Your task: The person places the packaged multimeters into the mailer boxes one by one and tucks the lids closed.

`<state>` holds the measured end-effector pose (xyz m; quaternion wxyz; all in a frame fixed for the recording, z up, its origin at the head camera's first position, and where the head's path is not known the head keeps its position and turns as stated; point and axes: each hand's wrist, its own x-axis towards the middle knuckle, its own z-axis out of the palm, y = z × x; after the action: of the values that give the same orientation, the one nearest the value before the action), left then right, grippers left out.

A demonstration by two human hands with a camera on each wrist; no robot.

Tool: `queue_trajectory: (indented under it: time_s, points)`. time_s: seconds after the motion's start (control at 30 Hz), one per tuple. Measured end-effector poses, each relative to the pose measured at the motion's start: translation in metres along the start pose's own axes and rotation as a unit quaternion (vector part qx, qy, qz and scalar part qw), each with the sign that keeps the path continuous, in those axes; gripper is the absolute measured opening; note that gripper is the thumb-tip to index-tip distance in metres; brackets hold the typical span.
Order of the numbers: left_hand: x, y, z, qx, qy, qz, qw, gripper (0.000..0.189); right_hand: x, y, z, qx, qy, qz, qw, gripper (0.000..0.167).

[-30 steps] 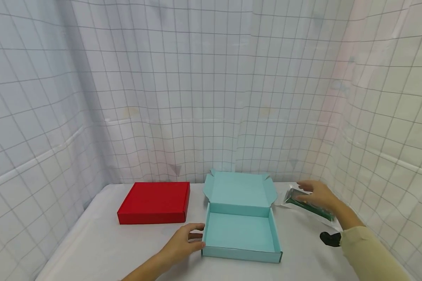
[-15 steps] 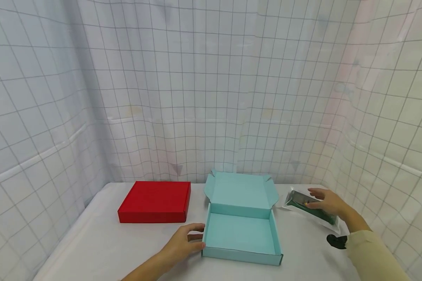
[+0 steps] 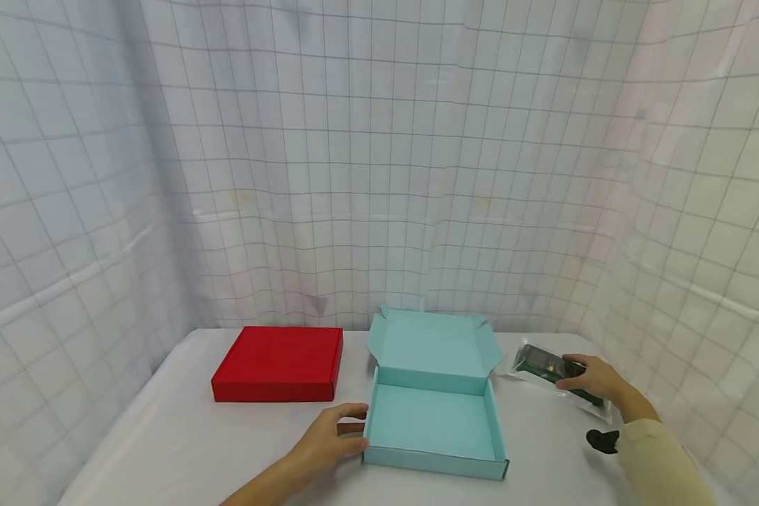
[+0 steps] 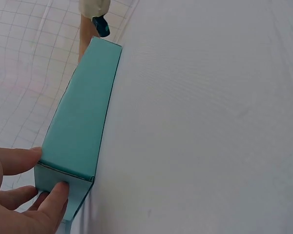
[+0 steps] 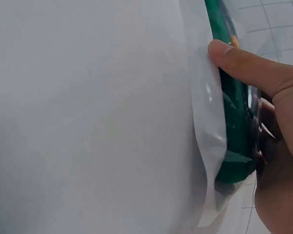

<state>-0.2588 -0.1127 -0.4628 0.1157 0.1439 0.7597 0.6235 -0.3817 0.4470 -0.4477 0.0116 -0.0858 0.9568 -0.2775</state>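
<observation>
A light teal cardboard box [image 3: 435,462] stands with its lid [image 3: 433,341] raised at the back and nothing inside. My left hand [image 3: 329,437] touches the box's left wall. In the left wrist view its fingertips press on the box's end face, with the thumb at the corner edge. At the right, a clear plastic packet [image 3: 537,361] holding a long green and black item lies slanted on the table. My right hand [image 3: 597,379] grips the packet's right half. The right wrist view shows the thumb [image 5: 244,63] on the near side and the fingers partly hidden on the far side.
A closed red box [image 3: 278,365] sits to the left of the teal box. White cloth covers the table [image 3: 259,429]. Checked white curtains [image 3: 379,176] hang behind and at both sides. A black object [image 3: 602,441] is at the right sleeve's cuff.
My right hand has slid right along the packet, and its fingers have come down around it. The left hand and both boxes have stayed in place.
</observation>
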Motion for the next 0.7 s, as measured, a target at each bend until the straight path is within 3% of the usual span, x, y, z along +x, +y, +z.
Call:
queue_trajectory:
  time_s: [0.23, 0.53, 0.7]
  points:
    - [0.003, 0.000, 0.001, 0.004, 0.000, 0.000, 1.0000, 0.062, 0.007, 0.001, 0.000, -0.015, -0.030, 0.024, 0.9992, 0.099]
    - [0.000, 0.000, 0.000, -0.005, 0.004, -0.003, 1.0000, 0.062, 0.011, 0.005, 0.009, 0.018, -0.001, 0.027, 0.9995, 0.104]
    - [0.000, 0.000, 0.000, -0.001, 0.001, -0.005, 1.0000, 0.062, 0.005, 0.004, 0.009, 0.018, 0.003, 0.020, 0.9996, 0.099]
